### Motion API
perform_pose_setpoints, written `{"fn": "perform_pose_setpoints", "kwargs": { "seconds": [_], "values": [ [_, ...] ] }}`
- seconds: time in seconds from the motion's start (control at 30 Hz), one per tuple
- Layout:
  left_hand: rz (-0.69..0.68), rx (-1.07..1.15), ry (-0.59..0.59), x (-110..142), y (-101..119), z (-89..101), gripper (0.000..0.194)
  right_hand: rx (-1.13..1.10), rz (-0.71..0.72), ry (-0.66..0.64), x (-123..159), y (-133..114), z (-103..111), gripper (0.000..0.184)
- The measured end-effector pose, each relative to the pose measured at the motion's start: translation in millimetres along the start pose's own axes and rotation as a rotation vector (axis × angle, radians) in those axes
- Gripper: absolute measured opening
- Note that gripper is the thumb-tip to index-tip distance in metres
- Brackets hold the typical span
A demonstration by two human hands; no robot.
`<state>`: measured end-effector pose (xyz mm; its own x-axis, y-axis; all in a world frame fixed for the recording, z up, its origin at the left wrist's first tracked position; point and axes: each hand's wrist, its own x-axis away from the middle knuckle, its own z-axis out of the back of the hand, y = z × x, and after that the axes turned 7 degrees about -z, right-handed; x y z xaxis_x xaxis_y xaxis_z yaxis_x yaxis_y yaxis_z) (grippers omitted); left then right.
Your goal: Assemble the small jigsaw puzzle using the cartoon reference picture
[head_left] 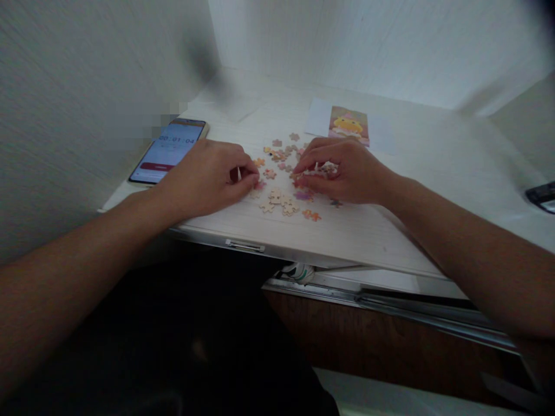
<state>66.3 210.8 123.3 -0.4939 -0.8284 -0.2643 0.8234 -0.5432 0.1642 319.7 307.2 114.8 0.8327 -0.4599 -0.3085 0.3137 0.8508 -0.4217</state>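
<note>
Several small jigsaw puzzle pieces [269,173] lie scattered on the white tabletop [225,225] between my hands. Closed in a pinch, my left hand [225,176] has a pinkish puzzle piece [260,185] at its fingertips. My right hand [333,170] bends over the pieces on the right; its thumb and forefinger close on a reddish puzzle piece, mostly hidden by the fingers. Plain, wood-coloured pieces [281,201] lie in a small heap nearer the front edge. An orange piece [311,215] and a purple one [303,195] rest below my right hand.
A phone [167,153] showing a running timer lies left of my left hand. Behind my right hand is a picture card [349,125] with a yellow figure, on white paper [318,115]. Walls close in the left and back. A dark object [541,196] sits far right.
</note>
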Motion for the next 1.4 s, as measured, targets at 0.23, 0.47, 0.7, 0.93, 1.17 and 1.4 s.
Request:
{"fn": "perform_pose_setpoints", "kwargs": {
  "seconds": [0.23,0.47,0.7,0.93,1.17,1.4],
  "values": [
    [0.008,0.009,-0.049,-0.2,6.3,2.1,0.037,-0.03,0.117,-0.092,2.1,-22.0,-3.1,0.025],
    [-0.178,0.124,-0.024,2.5,20.7,-5.3,0.032,-0.043,0.136,-0.136,1.5,-23.7,-2.3,0.015],
    [-0.211,0.109,-0.005,2.8,20.6,-8.2,0.029,-0.051,0.124,-0.161,1.8,-24.3,-1.7,0.015],
    [-0.196,0.11,-0.012,2.7,20.3,-7.6,0.029,-0.013,0.132,-0.195,1.3,-27.2,-0.5,0.017],
    [-0.224,0.089,-0.022,1.9,17.5,-7.8,0.029,-0.003,0.128,-0.178,1.0,-28.2,-2.8,0.018],
    [-0.227,0.081,-0.03,2.2,16.7,-5.1,0.028,0.025,0.114,-0.159,1.5,-28.3,-3.9,0.019]
  ]
}}
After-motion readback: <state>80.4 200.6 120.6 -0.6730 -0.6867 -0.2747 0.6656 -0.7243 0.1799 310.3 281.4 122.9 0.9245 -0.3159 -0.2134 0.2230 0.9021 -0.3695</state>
